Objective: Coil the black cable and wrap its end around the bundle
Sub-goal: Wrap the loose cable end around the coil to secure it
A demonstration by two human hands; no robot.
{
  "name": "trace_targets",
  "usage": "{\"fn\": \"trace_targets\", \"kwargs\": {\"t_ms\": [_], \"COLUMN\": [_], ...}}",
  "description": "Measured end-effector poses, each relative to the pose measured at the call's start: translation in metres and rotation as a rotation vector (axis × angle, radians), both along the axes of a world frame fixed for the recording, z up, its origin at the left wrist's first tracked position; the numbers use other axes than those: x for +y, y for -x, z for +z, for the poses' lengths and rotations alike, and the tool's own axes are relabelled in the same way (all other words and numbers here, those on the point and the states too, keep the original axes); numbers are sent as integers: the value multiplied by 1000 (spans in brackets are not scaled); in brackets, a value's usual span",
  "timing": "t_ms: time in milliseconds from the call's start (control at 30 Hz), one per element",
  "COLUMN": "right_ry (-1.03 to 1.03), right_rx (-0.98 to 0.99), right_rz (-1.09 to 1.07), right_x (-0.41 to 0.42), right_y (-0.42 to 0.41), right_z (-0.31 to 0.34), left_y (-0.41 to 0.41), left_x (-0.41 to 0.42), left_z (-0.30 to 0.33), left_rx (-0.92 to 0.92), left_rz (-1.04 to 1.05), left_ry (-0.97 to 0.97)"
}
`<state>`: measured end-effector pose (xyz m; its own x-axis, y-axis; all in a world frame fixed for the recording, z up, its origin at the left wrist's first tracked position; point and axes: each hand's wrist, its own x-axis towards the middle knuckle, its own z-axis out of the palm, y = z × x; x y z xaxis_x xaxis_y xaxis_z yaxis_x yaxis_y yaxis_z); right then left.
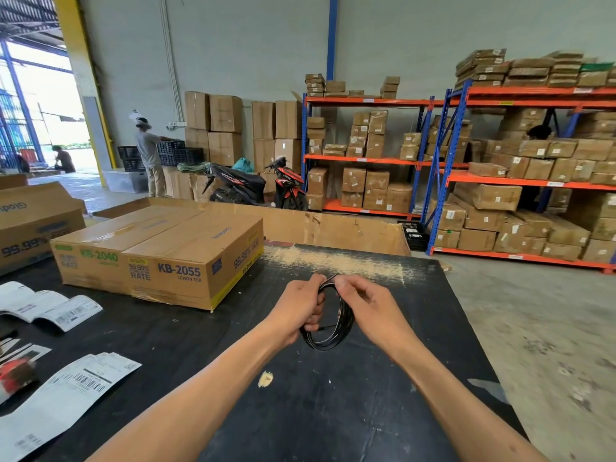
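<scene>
The black cable (336, 340) is gathered into a small round coil of several loops, held upright above the black table (333, 411). My left hand (296, 311) grips the coil's left side, fingers closed around the loops. My right hand (370, 305) pinches the cable at the top of the coil between thumb and forefinger. The coil's upper part is hidden between my fingers. I cannot make out the cable's free end.
A brown cardboard box (160, 255) marked KB-2055 lies on the table to the left. Shipping labels (63, 391) lie at the near left. The table's right edge drops to concrete floor. Shelves of boxes (500, 181), a motorbike (256, 188) and a person (150, 155) stand behind.
</scene>
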<state>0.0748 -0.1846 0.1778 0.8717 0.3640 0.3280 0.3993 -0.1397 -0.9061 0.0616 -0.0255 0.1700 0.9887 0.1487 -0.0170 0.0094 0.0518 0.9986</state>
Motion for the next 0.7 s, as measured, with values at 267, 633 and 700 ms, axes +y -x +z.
{"fn": "trace_targets", "kwargs": {"t_ms": [267, 633, 700], "right_ry": [-155, 89, 141], "right_rx": [-44, -116, -159], "right_rz": [-141, -168, -134], "right_x": [1, 2, 4], "right_y": [2, 4, 8], "right_z": [-1, -1, -2], "left_y": [6, 11, 12], "left_x": [-7, -7, -8], "left_z": [1, 5, 6], "left_rx": [-7, 19, 7], "left_rz": [-23, 0, 23], "left_ry": [-47, -115, -151]}}
